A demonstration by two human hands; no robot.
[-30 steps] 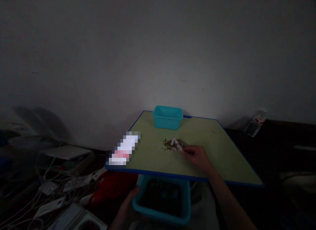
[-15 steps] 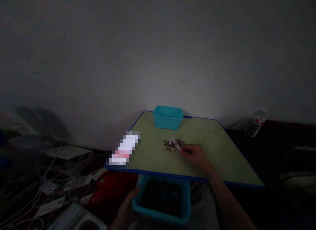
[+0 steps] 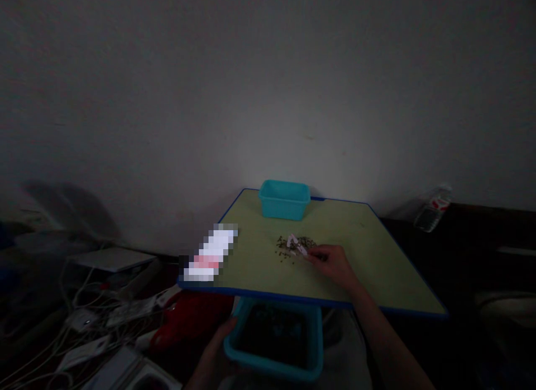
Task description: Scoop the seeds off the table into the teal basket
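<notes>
My right hand [image 3: 333, 262] reaches over the table, with its fingers pinched at the near end of a pale pinkish-white strip [image 3: 296, 245]. The strip lies across a scatter of small dark bits [image 3: 285, 246] that look like seeds or beans. The light is too dim to tell what kind of thing the strip is. Below the table's front edge, my left hand [image 3: 221, 338] grips the left side of a turquoise plastic bin [image 3: 273, 363] over my lap. Dark contents fill the inside of this bin, too dim to name.
A second turquoise bin [image 3: 285, 207] stands at the back of the pale green, blue-edged table [image 3: 355, 228]. A pixelated bright screen [image 3: 211, 256] lies at its left edge. Cables and a power strip [image 3: 129, 312] clutter the left. A plastic bottle [image 3: 433, 210] leans at the right wall.
A few dark bits have spread toward the table's front, below the strip. My right hand has barely shifted; my left hand and the bin stay where they were.
</notes>
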